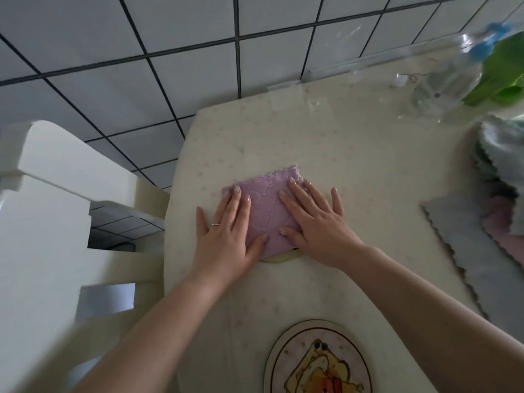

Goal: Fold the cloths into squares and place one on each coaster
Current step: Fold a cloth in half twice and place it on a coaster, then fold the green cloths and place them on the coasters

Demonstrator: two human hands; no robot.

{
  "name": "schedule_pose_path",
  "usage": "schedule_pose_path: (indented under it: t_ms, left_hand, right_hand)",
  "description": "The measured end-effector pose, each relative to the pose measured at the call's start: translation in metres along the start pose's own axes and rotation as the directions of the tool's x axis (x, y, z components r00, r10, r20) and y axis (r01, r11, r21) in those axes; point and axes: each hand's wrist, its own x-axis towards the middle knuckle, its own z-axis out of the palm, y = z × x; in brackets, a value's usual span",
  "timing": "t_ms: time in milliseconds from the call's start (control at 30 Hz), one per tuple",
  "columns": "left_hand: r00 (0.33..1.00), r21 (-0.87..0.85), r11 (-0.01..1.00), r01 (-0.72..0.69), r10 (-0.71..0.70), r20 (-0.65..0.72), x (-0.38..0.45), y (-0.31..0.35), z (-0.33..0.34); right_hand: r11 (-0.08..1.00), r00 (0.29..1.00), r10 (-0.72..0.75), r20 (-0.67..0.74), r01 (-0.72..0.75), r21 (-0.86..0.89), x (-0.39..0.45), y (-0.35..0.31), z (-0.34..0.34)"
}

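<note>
Head view: two flat hands press a folded purple cloth (266, 211) on the table (354, 154).

From left to right: the left hand (226, 231) lies with straight fingers on the cloth's left edge, the cloth is between and under both palms, and the right hand (314, 222) lies flat on its right side. A pale coaster (280, 256) shows under the cloth's near edge. Another coaster (317, 361) with a picture lies nearer the person.

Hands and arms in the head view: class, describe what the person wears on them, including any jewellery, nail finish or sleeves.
Both forearms are bare, with no sleeves in view. The left hand wears a thin band ring on one finger. The right hand shows no ring. Fingernails on both hands carry a pale, glossy polish. No watch or bracelet shows.
</note>
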Motion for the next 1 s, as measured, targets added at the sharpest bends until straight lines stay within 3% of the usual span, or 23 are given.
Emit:
schedule_pose_path:
  t_ms: [133, 233, 333, 433, 500, 700, 1000]
  left_hand:
    - [0.996, 0.013, 0.999, 0.034, -0.035, 0.086, 0.002, -0.001, -0.003]
    - [0.998, -0.127, 0.991, 0.031, -0.038, -0.052, -0.003, 0.007, -0.019]
    - [0.989, -0.419, 0.907, 0.04, -0.095, -0.11, -0.026, 0.026, -0.033]
    - [0.99, -0.619, 0.776, 0.124, -0.135, 0.028, -0.059, 0.059, -0.039]
    - [0.991, -0.655, 0.744, 0.131, -0.123, 0.058, -0.084, 0.082, -0.037]
    - [0.99, -0.746, 0.651, 0.139, -0.096, 0.101, -0.168, 0.172, -0.011]
    - [0.97, -0.802, 0.546, 0.244, -0.135, 0.204, -0.3, 0.315, 0.037]
  right_hand:
    - [1.0, 1.0, 0.012, -0.009, -0.012, -0.012, 0.001, -0.001, 0.0]
    - [0.975, 0.983, 0.107, -0.152, -0.073, 0.21, -0.01, -0.006, -0.011]
    - [0.793, 0.918, 0.295, -0.266, -0.079, 0.604, -0.042, -0.014, -0.022]
    - [0.609, 0.895, 0.415, -0.163, -0.14, 0.78, -0.092, -0.02, -0.03]
    - [0.498, 0.88, 0.46, -0.117, -0.146, 0.855, -0.13, -0.017, -0.029]
    - [0.332, 0.849, 0.522, -0.084, -0.111, 0.937, -0.262, 0.006, -0.012]
    - [0.341, 0.87, 0.492, -0.03, -0.16, 0.926, -0.471, 0.054, 0.01]
